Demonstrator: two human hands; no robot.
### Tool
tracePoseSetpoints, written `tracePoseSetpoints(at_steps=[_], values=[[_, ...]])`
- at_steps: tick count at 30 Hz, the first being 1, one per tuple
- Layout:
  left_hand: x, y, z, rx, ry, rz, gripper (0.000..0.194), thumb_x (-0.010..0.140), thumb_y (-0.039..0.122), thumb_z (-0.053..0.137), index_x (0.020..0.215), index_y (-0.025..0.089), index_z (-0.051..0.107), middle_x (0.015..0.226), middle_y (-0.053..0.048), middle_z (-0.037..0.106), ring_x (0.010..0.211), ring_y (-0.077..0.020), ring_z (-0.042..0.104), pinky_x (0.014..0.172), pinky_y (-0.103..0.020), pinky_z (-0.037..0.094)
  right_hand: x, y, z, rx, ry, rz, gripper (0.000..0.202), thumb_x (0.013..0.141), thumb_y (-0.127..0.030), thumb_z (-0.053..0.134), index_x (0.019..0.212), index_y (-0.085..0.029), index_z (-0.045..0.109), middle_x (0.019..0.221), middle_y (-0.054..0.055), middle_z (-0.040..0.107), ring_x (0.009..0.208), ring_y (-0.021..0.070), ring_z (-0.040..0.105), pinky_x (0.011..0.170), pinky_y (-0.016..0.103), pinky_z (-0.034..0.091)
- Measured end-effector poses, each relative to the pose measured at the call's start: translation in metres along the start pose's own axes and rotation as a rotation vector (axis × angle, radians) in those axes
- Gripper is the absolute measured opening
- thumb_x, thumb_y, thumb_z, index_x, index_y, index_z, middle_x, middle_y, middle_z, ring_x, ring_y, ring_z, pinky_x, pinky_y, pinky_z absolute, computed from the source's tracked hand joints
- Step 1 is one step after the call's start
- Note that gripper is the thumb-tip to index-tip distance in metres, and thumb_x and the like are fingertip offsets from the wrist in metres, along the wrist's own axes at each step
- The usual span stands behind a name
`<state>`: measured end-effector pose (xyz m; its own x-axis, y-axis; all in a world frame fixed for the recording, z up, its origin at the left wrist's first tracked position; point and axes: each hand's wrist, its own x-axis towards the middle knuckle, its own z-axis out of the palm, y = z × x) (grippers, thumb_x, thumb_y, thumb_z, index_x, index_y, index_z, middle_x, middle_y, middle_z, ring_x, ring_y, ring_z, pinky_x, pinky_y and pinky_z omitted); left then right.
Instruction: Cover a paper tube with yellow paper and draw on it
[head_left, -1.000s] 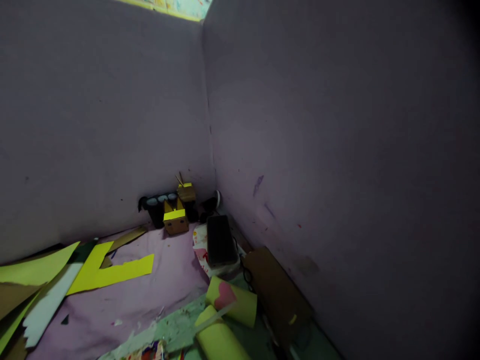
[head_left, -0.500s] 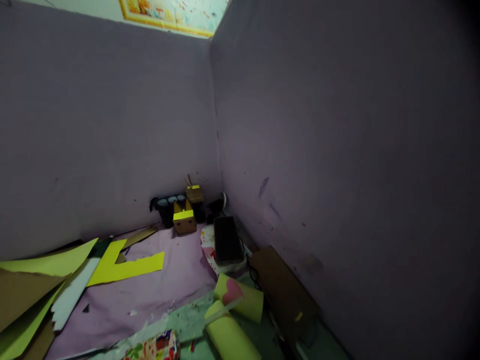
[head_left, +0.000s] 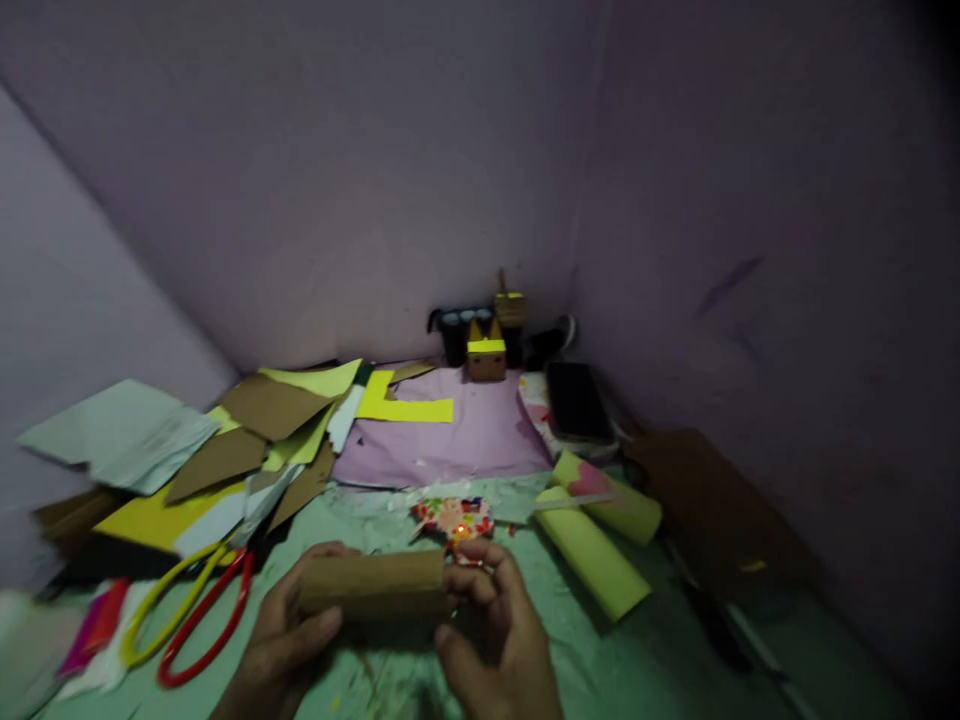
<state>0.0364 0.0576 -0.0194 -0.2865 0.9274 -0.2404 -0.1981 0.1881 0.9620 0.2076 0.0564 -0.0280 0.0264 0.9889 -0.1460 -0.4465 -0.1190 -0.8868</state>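
Note:
A brown cardboard tube (head_left: 375, 585) is held level above the green table covering, low in the middle of the view. My left hand (head_left: 289, 625) grips its left end, thumb in front and fingers behind. At the tube's other end is my right hand (head_left: 499, 620), its fingers bent and spread, the thumb apart below the tube. Its fingertips are at the tube's end; contact is hard to make out. Just beyond the tube lies a colourful patterned item (head_left: 454, 515) with a small orange light. Large scissors (head_left: 199, 610) with one yellow and one red handle lie left of my left hand.
Cardboard and paper pieces (head_left: 277, 405) are heaped at the left. Two yellow-green paper rolls (head_left: 592, 555) lie at the right, near a dark phone (head_left: 577, 400) and a brown board (head_left: 712, 500). A small cardboard box with pointed ears (head_left: 486, 362) stands by the back wall.
The view has swung left and down. Both my hands and the cardboard tube have come into view, along with the scissors and more of the paper heap.

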Motion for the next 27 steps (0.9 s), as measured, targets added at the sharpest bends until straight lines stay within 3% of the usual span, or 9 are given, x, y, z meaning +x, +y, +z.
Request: tracePoseSetpoints(at_steps=[1,3,7,12,18,20,23,25,27], values=[[-0.001,-0.001,-0.005,-0.023,-0.032,0.007,0.058,0.053,0.038,0.086,0.101,0.017,0.062,0.090,-0.002,0.068,0.083,-0.0247,0.062,0.070,-0.032,0.051,0.001,0.002,0.001,0.015,0.005,-0.005,0.049,0.059,-0.007,0.061,0.104,-0.024,0.051,0.086,0.001,0.069,0.087,0.0220,0.065,0.085,0.035,0.045],[0.001,-0.003,-0.011,-0.062,-0.122,0.027,0.057,0.048,0.033,0.087,0.097,0.019,0.062,0.085,-0.002,0.067,0.081,-0.0222,0.061,0.068,-0.027,0.047,0.004,0.005,0.002,0.033,-0.010,-0.020,0.046,0.060,-0.014,0.061,0.103,-0.023,0.050,0.087,0.003,0.070,0.087,0.0234,0.065,0.081,0.034,0.045],[0.006,-0.006,-0.012,-0.032,-0.219,0.086,0.048,0.056,0.030,0.081,0.098,0.021,0.060,0.089,-0.002,0.066,0.083,-0.0205,0.059,0.069,-0.026,0.045,0.005,0.011,-0.001,0.027,-0.053,-0.069,0.043,0.062,-0.024,0.064,0.103,-0.025,0.051,0.080,0.000,0.068,0.078,0.0213,0.063,0.070,0.031,0.045],[0.004,-0.008,-0.014,-0.027,-0.221,0.112,0.047,0.056,0.030,0.081,0.097,0.020,0.061,0.085,-0.001,0.064,0.079,-0.0177,0.056,0.066,-0.023,0.043,0.003,-0.003,-0.004,-0.005,-0.132,-0.029,0.043,0.060,-0.020,0.070,0.099,-0.026,0.052,0.080,-0.002,0.067,0.078,0.0200,0.060,0.069,0.031,0.044],[-0.001,-0.007,-0.016,-0.101,-0.194,0.066,0.049,0.052,0.026,0.083,0.095,0.019,0.061,0.078,0.001,0.062,0.075,-0.0161,0.054,0.061,-0.022,0.043,0.001,-0.016,0.002,-0.002,-0.058,-0.003,0.047,0.051,-0.021,0.075,0.093,-0.027,0.053,0.075,-0.002,0.067,0.071,0.0195,0.059,0.063,0.030,0.044],[-0.004,-0.004,-0.014,-0.140,-0.183,0.032,0.048,0.052,0.024,0.083,0.095,0.019,0.061,0.077,0.001,0.062,0.074,-0.0163,0.055,0.060,-0.022,0.044,0.002,-0.013,0.002,-0.011,-0.017,-0.081,0.047,0.050,-0.021,0.077,0.091,-0.027,0.055,0.082,0.000,0.067,0.079,0.0209,0.061,0.069,0.033,0.047],[-0.009,0.000,-0.011,-0.204,-0.176,-0.037,0.047,0.053,0.025,0.081,0.095,0.018,0.062,0.084,-0.002,0.064,0.076,-0.0191,0.058,0.059,-0.027,0.049,0.006,-0.006,0.000,0.017,0.013,-0.226,0.054,0.052,-0.023,0.082,0.099,-0.028,0.058,0.111,0.004,0.062,0.107,0.0237,0.057,0.089,0.037,0.046],[-0.014,0.000,-0.008,-0.265,-0.163,-0.099,0.046,0.053,0.024,0.082,0.094,0.017,0.064,0.090,-0.004,0.066,0.078,-0.0206,0.060,0.058,-0.028,0.050,0.008,-0.001,0.000,0.103,-0.081,-0.213,0.068,0.050,-0.028,0.087,0.110,-0.032,0.055,0.125,0.004,0.057,0.118,0.0257,0.052,0.095,0.040,0.044],[-0.018,-0.003,-0.004,-0.349,-0.187,-0.181,0.045,0.053,0.021,0.082,0.094,0.018,0.065,0.094,-0.005,0.067,0.081,-0.0209,0.061,0.059,-0.028,0.050,0.009,0.004,0.001,0.155,-0.257,-0.131,0.080,0.044,-0.034,0.091,0.115,-0.031,0.054,0.124,0.007,0.059,0.117,0.0293,0.054,0.093,0.043,0.046]])
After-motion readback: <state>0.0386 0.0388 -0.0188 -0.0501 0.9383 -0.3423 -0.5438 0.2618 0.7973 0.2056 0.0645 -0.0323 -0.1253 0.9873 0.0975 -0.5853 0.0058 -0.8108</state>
